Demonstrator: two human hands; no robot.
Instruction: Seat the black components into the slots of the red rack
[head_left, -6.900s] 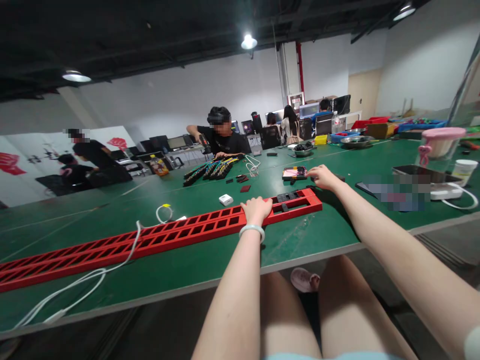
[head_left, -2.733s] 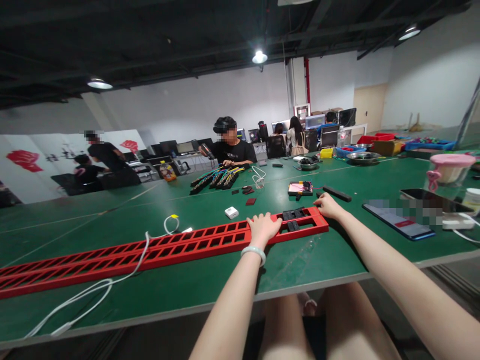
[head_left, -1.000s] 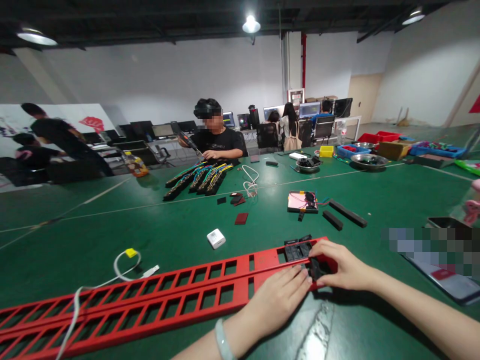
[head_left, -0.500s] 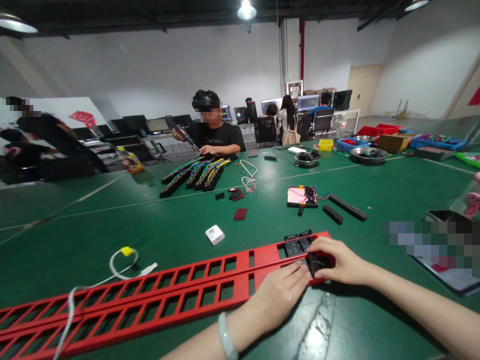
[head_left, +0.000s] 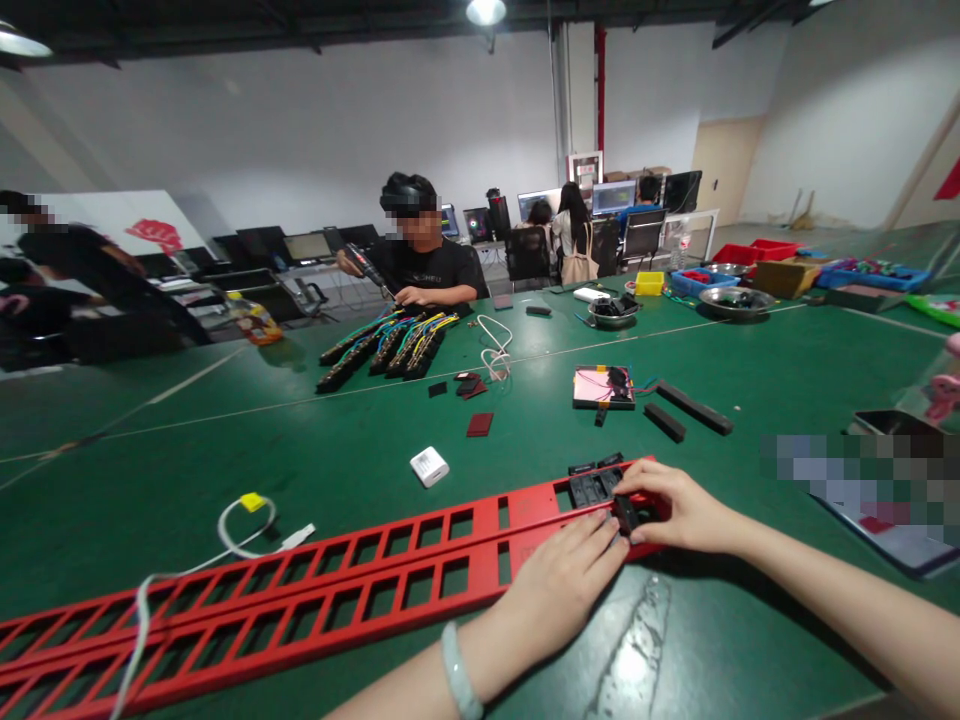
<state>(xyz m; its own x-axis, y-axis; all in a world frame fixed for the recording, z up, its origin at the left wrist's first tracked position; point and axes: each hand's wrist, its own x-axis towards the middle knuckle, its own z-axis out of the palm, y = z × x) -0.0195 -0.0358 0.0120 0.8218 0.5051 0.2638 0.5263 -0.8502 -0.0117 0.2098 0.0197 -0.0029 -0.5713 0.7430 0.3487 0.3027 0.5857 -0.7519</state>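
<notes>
L hand (head_left: 564, 578) palm-down, R hand (head_left: 679, 510) curled in pinch.

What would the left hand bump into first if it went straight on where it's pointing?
The left hand would likely meet the black piece held by the right hand first; exact depth is unclear.

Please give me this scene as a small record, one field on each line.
Left hand: laid over the red frame
Right hand: pinching a small black part at the frame's right end
Frame: two rows of openings, white cable lying across it
Surface: green table
Behind frame: white block
Across table: co-worker holding a dark tool behind wired black strips
</notes>
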